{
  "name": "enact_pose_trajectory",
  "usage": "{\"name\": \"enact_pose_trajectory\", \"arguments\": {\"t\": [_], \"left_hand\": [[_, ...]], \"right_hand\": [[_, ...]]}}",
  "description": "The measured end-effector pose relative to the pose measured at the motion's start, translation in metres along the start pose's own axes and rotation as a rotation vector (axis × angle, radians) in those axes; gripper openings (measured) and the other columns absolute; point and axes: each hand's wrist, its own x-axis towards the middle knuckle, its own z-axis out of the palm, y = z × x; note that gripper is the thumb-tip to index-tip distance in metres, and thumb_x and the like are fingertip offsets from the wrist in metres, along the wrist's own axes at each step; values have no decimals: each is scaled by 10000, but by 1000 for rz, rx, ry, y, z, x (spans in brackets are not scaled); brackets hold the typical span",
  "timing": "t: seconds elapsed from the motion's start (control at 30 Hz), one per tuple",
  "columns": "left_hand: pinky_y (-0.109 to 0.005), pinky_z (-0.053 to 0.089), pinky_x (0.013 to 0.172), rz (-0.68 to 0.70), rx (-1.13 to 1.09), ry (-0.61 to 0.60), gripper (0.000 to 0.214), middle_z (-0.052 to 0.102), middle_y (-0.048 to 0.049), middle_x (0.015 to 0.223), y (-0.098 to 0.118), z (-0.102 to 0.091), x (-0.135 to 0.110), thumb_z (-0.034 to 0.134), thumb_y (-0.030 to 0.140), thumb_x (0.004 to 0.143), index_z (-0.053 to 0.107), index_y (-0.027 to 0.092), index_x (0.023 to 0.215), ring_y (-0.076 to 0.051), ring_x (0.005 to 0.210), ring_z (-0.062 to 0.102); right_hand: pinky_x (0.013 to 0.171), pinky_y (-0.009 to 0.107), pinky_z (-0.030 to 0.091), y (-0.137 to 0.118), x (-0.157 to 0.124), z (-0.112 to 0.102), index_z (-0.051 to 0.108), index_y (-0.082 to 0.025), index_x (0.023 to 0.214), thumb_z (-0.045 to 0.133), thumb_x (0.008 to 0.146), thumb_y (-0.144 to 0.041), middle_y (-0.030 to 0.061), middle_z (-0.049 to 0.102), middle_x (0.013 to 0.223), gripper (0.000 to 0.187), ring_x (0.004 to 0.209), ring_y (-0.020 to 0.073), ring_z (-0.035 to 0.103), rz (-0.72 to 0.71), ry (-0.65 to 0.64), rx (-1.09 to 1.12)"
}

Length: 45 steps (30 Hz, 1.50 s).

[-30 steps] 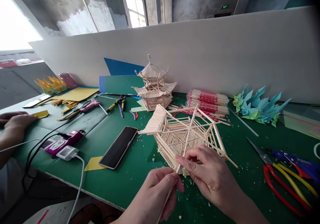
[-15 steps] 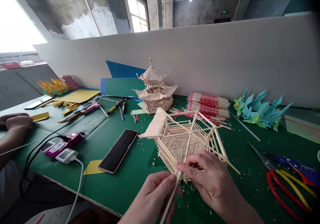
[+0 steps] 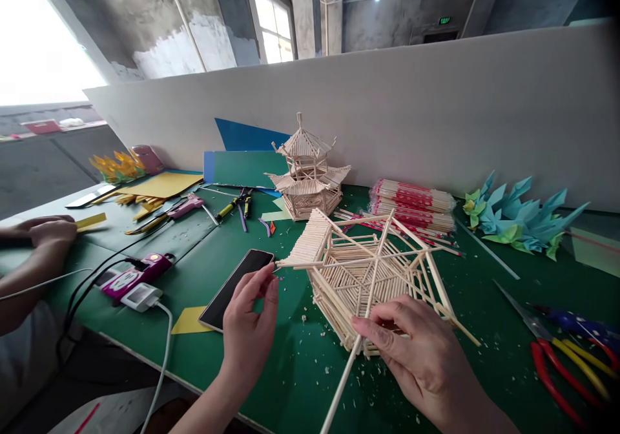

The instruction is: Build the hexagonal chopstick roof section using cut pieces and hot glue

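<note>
A six-sided frame of thin wooden sticks (image 3: pixel 361 272) stands in front of me on the green table, with bars crossing over its top and a slatted roof panel (image 3: pixel 305 240) on its left side. My right hand (image 3: pixel 411 350) pinches a long stick (image 3: pixel 341 382) at the frame's near edge; the stick's free end slopes down towards me. My left hand (image 3: pixel 252 311) is at the panel's outer left corner, thumb and forefinger nearly together. Whatever is between those fingertips is too small to make out. A phone (image 3: pixel 232 289) lies partly behind the left hand.
Behind the frame stands a finished stick pagoda (image 3: pixel 307 175), beside wrapped stick bundles (image 3: pixel 411 205). Scissors (image 3: pixel 537 337) lie right, near blue paper flowers (image 3: pixel 527 217). Left are a power strip (image 3: pixel 138 276), cables, a pink glue gun (image 3: pixel 186 206) and another person's hand (image 3: pixel 53 230).
My left hand has let go of the long stick and moved up and left to the roof panel's corner. My right hand still holds the stick at the frame. The view has shifted slightly.
</note>
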Motion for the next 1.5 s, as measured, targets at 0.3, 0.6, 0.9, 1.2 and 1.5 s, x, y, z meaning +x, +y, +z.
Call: {"name": "enact_pose_trajectory", "arguments": {"t": [0.3, 0.6, 0.9, 1.2, 1.5], "left_hand": [[-249, 467, 591, 50, 44, -31, 275, 586, -65, 953, 8, 1, -8, 508, 306, 837, 614, 168, 1050, -155, 739, 571], [-259, 467, 586, 40, 33, -75, 363, 555, -45, 921, 12, -1, -8, 564, 342, 796, 582, 172, 1117, -155, 720, 522], [-312, 467, 695, 71, 19, -126, 473, 535, -63, 967, 8, -2, -9, 618, 366, 767, 529, 144, 1175, -169, 774, 508], [-320, 471, 697, 77, 39, -126, 452, 530, -48, 965, 8, -3, -8, 615, 361, 760, 524, 196, 1171, -173, 768, 511], [-315, 475, 684, 102, 45, -114, 445, 527, -43, 955, 6, -1, -9, 618, 349, 758, 524, 207, 1169, -168, 755, 507]], "right_hand": [[609, 286, 447, 0, -2, -1, 705, -206, 965, 491, 867, -115, 47, 646, 726, 252, 673, 161, 539, 39, -27, -6], [591, 293, 433, -1, -2, -1, 678, -228, 1056, 492, 860, -93, 45, 644, 728, 302, 666, 168, 535, 41, -32, 3], [613, 308, 435, 0, -5, -1, 695, -190, 995, 495, 850, -89, 57, 642, 755, 267, 693, 173, 528, 56, -58, 24], [624, 302, 436, 0, -4, -1, 690, -193, 1005, 496, 847, -86, 54, 638, 767, 272, 704, 171, 545, 55, -68, 16], [611, 315, 442, -1, -4, -2, 658, -238, 1092, 475, 875, -114, 48, 646, 761, 310, 692, 175, 547, 68, -71, 10]]}}
